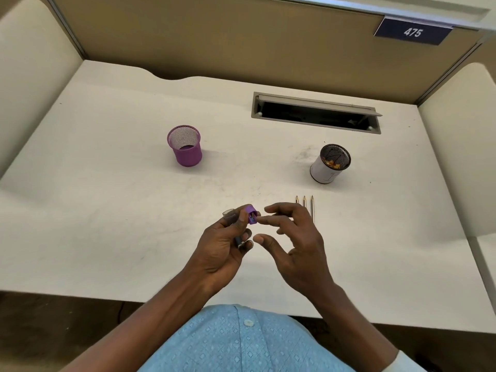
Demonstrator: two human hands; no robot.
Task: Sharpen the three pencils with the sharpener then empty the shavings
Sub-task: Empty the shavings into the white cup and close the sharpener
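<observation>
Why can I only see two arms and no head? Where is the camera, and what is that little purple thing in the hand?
There is no machine here, just a person sitting at a white desk. The camera is worn on their head and looks down, so you see only their arms and blue shirt. There is just this one picture.

The left hand holds the purple thing: a pencil sharpener with a see-through part on it. The right hand is open and holds nothing, with a fingertip right by the sharpener.

Three pencils lie side by side on the desk just past the right hand, points facing away. Farther back stand a purple mesh cup and a white cup with brownish bits inside, probably shavings.
</observation>
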